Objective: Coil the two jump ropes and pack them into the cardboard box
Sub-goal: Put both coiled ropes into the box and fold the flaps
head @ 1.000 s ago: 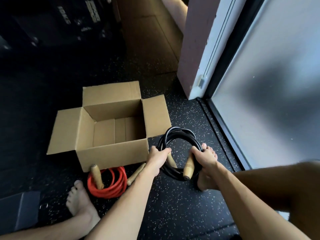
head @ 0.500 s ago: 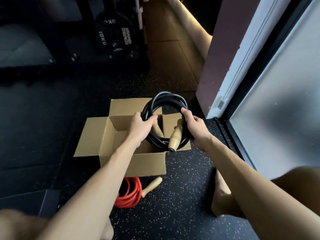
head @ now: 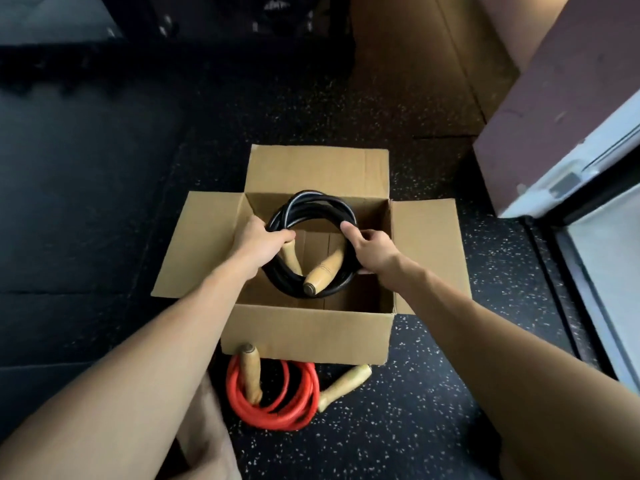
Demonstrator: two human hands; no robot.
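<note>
Fingers of both hands are clamped on the black jump rope: left hand wraps the left side of the coil, right hand wraps the right side. Likely reason for the two-sided hold: it keeps the loops stacked so the coil doesn't spring open on the way down.

Coil sits tilted inside the opening of the cardboard box, near arc low, far arc up by the back wall. Can't tell whether it touches the box bottom. Its two wooden handles hang inside the ring, so nothing sticks out to snag on the walls.

Box stands on the speckled floor, three flaps folded out, which leaves the mouth fully open for loading.

Orange jump rope lies coiled on the floor, touching or just beside the box's near wall, within easy reach for the next pick. One handle lies across its coil, the other pokes out to the right.

Count: two ropes, four wooden handles, one box, two hands.

Judgement: coiling done for both, black rope mid-placement, orange not yet packed.
</note>
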